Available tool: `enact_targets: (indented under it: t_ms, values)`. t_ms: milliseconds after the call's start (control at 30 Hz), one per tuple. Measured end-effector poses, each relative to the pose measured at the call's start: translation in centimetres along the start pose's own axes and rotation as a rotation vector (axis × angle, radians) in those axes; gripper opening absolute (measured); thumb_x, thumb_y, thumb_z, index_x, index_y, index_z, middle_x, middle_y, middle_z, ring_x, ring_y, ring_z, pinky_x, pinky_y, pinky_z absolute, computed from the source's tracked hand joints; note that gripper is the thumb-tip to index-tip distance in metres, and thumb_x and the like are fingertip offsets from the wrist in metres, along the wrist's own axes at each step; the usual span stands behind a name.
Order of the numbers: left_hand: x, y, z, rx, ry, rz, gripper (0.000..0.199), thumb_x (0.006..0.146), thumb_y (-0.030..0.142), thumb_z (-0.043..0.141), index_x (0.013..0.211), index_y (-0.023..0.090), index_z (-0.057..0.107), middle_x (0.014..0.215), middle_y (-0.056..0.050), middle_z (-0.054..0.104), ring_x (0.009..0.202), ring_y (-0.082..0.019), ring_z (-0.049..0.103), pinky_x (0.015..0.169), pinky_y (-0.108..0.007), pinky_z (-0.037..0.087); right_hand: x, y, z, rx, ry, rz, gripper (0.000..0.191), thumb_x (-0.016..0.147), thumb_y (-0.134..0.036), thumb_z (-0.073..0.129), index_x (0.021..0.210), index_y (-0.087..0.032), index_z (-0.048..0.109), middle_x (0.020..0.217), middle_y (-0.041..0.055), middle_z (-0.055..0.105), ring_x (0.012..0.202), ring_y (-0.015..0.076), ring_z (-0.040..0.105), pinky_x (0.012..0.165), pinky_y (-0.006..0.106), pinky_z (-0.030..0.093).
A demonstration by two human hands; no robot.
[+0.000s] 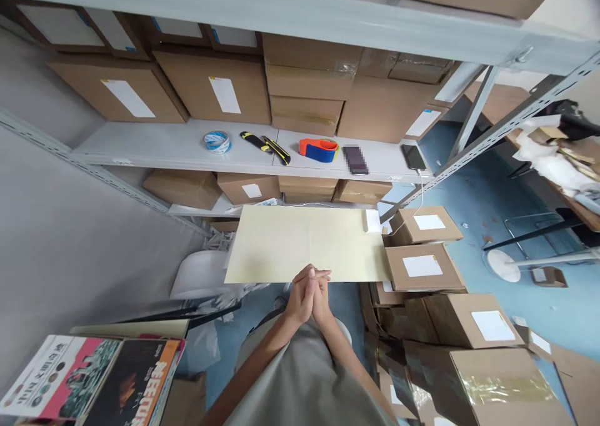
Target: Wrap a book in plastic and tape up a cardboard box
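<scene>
My left hand (299,299) and my right hand (322,299) are clasped together, fingers folded into each other, at the near edge of a pale yellow tabletop (272,245). Nothing shows between the palms. A small white block (372,220) sits at the tabletop's far right corner, away from both hands. On the shelf (169,145) beyond lie a blue and white tape roll (217,142), two black and yellow utility knives (277,150), an orange and blue band-like item (319,150), a blurred dark rectangular item (355,160) and a phone (413,157) with a white cable.
Cardboard boxes (304,113) fill the shelves ahead, and more boxes (422,265) are stacked at the right. Magazines (126,376) lie at lower left near a white chair (201,275). A metal shelf post (506,113) slants on the right.
</scene>
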State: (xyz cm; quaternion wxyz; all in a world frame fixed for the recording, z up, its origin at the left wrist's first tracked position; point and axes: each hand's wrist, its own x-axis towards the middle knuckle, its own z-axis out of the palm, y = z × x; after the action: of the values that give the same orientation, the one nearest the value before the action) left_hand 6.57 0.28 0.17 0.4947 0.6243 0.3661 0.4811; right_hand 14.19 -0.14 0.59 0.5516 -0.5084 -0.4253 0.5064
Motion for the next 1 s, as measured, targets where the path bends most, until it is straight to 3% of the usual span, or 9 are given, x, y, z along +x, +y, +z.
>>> enact_targets:
  t_ms: [200,300,400,600,833,1000]
  values:
    - [2.4,-1.6,2.9,0.258,-0.116,0.126,0.057,0.117,0.044,0.031,0.129,0.022,0.082,0.121,-0.013,0.082,0.112,-0.026,0.077,0.098,-0.042,0.062,1.5,-0.8,-3.6,0.203,0.149,0.159,0.082,0.105,-0.082,0.035,0.059,-0.024,0.071,0.077,0.0114,0.076,0.087,0.0262,0.075,0.096,0.038,0.059]
    - [3.1,-2.4,3.8,0.354,-0.122,0.139,0.054,0.116,0.041,0.033,0.127,0.025,0.083,0.117,-0.011,0.083,0.112,-0.025,0.077,0.098,-0.041,0.062,2.3,-0.2,-5.1,0.252,0.154,0.270,0.082,0.101,-0.086,0.037,0.059,-0.024,0.070,0.076,0.0108,0.077,0.091,0.0269,0.077,0.095,0.037,0.059]
    - [3.5,-2.7,4.4,0.387,-0.083,0.157,0.054,0.116,0.040,0.032,0.123,0.026,0.085,0.116,-0.010,0.084,0.114,-0.025,0.078,0.099,-0.040,0.063,2.9,0.0,-6.0,0.251,0.111,0.289,0.078,0.100,-0.086,0.042,0.061,-0.025,0.072,0.075,0.0098,0.078,0.093,0.0278,0.078,0.093,0.038,0.060]
    - [4.4,-3.0,5.4,0.334,0.050,0.091,0.063,0.116,0.049,0.031,0.104,0.025,0.088,0.108,-0.011,0.085,0.105,-0.025,0.080,0.095,-0.039,0.065,4.2,-0.7,-6.7,0.170,-0.005,0.170,0.084,0.104,-0.083,0.035,0.068,-0.024,0.082,0.086,0.0114,0.082,0.097,0.0286,0.079,0.101,0.041,0.060]
    - [6.5,-2.3,6.4,-0.027,0.182,-0.175,0.082,0.114,0.065,0.024,0.075,0.022,0.082,0.085,-0.014,0.083,0.095,-0.027,0.081,0.092,-0.041,0.065,5.1,0.3,-7.9,-0.059,-0.120,-0.019,0.077,0.106,-0.081,0.038,0.113,-0.022,0.087,0.117,0.0125,0.083,0.115,0.0284,0.076,0.106,0.041,0.058]
    - [7.9,-2.2,6.6,-0.070,0.204,-0.191,0.085,0.113,0.067,0.022,0.066,0.023,0.076,0.078,-0.012,0.081,0.093,-0.027,0.081,0.093,-0.043,0.065,6.2,0.2,-7.8,-0.081,-0.107,-0.140,0.072,0.107,-0.079,0.041,0.107,-0.022,0.086,0.108,0.0118,0.081,0.104,0.0264,0.075,0.097,0.039,0.058]
